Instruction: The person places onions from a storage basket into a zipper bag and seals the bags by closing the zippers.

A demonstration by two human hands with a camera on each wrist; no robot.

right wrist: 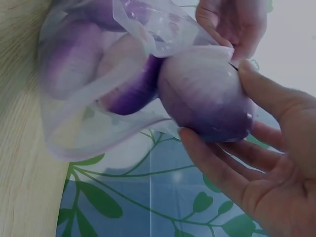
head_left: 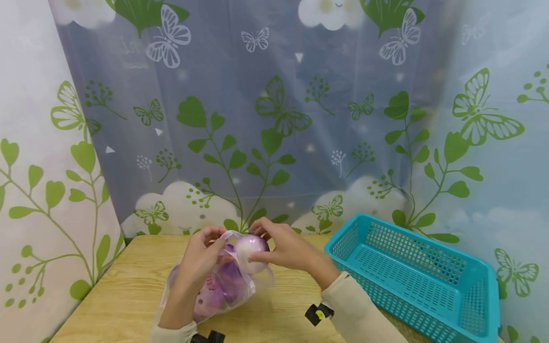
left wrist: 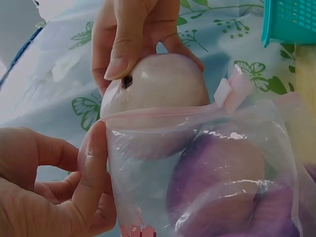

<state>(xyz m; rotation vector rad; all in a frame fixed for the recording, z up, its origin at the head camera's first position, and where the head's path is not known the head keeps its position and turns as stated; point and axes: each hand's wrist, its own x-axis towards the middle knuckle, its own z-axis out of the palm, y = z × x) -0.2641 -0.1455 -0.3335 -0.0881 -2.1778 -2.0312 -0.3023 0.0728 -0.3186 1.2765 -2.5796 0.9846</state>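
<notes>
A glossy purple-and-white onion is at the mouth of a clear zip bag. My right hand grips it, with the thumb on one side and fingers spread round the other. A dark spot marks one end of this onion in the left wrist view. With thumb and fingers, my left hand pinches the bag's rim beside the onion. Several similar onions lie inside the bag, partly seen through the plastic. The bag's pink zip strip has a white slider.
A turquoise perforated basket stands to the right on the wooden table. Behind the table hangs a curtain printed with leaves and butterflies. Dark wrist devices are strapped over the beige sleeves.
</notes>
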